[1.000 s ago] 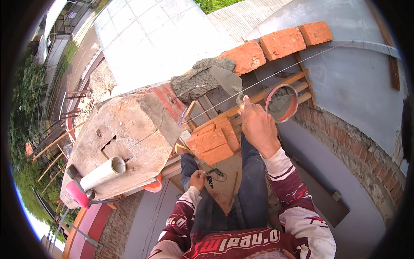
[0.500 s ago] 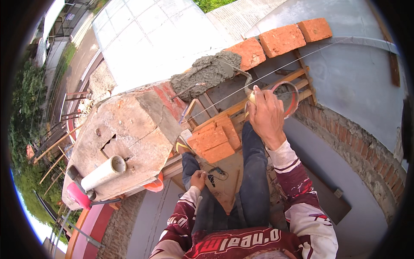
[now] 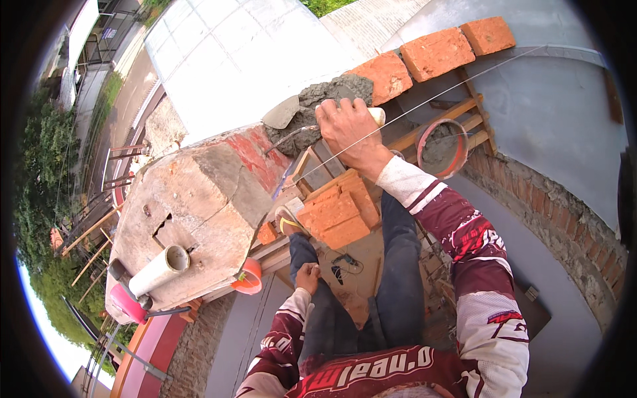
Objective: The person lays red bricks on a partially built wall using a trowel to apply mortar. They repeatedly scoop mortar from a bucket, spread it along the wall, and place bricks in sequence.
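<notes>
Pale sheet roofing [image 3: 225, 60] is seen toward eleven o'clock, with rough orange-red bricks [image 3: 438, 53] lined up at one. At twelve, a grey metal trowel [image 3: 282, 113] with a pale rounded handle [image 3: 379, 116] is held by the right hand [image 3: 352, 132] — grip clamped on the handle, blade against wet grey mortar [image 3: 348, 85]. At six, the left hand [image 3: 307, 277] is rested by the dark-trousered leg [image 3: 322, 312], its grip curled together.

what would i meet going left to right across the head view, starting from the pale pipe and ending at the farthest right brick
Pale pipe → orange container → trowel blade → left hand → right hand → mortar bucket → end brick
</notes>
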{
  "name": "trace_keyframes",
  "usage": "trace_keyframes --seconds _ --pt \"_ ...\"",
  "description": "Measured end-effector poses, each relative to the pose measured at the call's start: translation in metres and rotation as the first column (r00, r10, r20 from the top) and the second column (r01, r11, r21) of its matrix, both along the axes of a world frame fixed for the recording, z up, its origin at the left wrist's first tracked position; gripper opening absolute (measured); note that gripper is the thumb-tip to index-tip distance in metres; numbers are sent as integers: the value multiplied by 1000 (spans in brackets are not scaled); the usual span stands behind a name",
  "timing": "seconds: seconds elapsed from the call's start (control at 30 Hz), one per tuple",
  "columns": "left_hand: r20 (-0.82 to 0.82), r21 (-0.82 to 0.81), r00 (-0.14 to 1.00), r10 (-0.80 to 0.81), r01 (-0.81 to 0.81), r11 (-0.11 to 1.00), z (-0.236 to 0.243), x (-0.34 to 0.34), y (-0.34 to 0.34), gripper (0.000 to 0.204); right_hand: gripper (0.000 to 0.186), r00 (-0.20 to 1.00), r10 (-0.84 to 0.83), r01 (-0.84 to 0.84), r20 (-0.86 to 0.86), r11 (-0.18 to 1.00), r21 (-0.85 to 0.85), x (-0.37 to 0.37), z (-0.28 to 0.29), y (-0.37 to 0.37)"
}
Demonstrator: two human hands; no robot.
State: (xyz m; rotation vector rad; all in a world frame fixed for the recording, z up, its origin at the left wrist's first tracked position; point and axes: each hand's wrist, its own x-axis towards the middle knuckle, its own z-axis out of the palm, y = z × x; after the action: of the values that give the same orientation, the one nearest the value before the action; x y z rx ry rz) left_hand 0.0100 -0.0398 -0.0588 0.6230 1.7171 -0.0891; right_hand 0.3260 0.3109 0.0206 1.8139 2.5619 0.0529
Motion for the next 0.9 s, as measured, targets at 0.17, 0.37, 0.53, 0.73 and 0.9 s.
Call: trace_keyframes --seconds 0.17,0.37,0.53,0.73,0.9 --pt "19 40 1000 -8 7 999 -3 -1 1 23 18 995 -40 32 91 996 89 21 2 -1" --pt "71 36 994 87 -90 995 -13 1 2 25 27 948 -260 252 186 966 65 93 -4 -12" --pt "48 26 997 53 -55 998 -11 2 -6 25 36 756 -521 541 -396 838 -71 123 -14 -76" --pt "37 4 999 -40 39 999 2 4 -3 25 36 512 -582 454 -632 808 -375 54 -62 -169" --pt "35 -7 999 -35 35 999 9 -3 9 24 37 626 -330 245 -706 943 -224 -5 -112 -165"
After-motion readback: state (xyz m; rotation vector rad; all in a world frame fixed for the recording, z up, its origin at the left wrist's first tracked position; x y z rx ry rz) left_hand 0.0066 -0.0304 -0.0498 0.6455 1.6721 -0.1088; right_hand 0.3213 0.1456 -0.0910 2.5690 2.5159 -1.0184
